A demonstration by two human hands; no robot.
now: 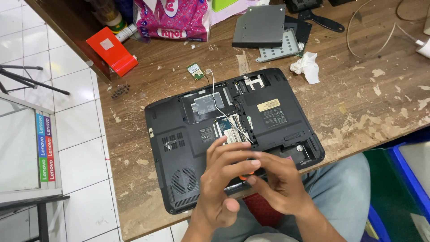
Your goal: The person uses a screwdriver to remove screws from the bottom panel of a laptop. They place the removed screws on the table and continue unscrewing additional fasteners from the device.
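Overhead view of a black laptop (233,134) lying upside down on a worn wooden surface (358,103), its near edge overhanging the surface's front edge above the person's lap. Several bottom covers are off, exposing circuit boards and 2 thin cables that run from the open bay to a small green card (194,71) lying on the wood just beyond the laptop's far edge.

The left hand (221,179) and right hand (277,181) meet over the laptop's near edge, fingers overlapping. Between them shows a small orange object (247,170), mostly hidden; its kind cannot be told. The grip of each hand is partly closed, fingers curled toward the orange object, but which hand actually holds it cannot be told.

Beyond the laptop lie a grey optical drive (260,24), a perforated metal bracket (282,48) and a crumpled white tissue (307,67). An orange tape dispenser (112,50) sits at the surface's far left corner, with a small pile of dark screws (120,91) near it.
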